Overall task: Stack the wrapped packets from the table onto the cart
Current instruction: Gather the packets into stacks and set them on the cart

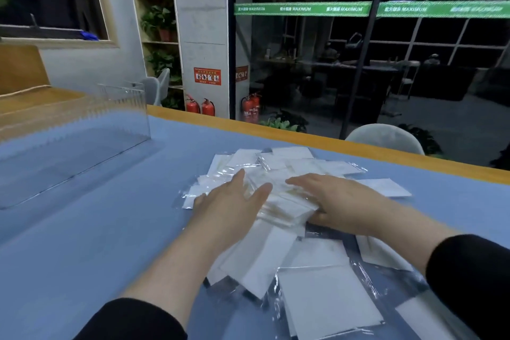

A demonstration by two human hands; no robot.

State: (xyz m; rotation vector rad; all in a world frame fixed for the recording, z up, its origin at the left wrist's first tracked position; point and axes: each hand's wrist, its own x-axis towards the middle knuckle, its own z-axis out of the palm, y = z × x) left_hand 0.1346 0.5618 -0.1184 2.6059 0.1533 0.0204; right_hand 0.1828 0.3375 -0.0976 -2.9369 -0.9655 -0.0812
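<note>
A loose heap of white packets in clear wrap point(287, 165) is spread across the blue table point(110, 229). In its middle lies a small stack of packets point(284, 201), bracketed by both hands. My left hand point(229, 201) presses its straight fingers against the stack's left side. My right hand point(339, 201) lies over the stack's right side, its thumb tucked under the near edge. More packets point(325, 303) lie near me between my forearms. No cart is in view.
A clear acrylic box point(71, 130) stands on the table at the left. The table's wooden far edge point(331, 143) runs diagonally, with a grey chair point(386, 136) behind it. Glass wall, shelves and red fire extinguishers point(200, 106) stand beyond.
</note>
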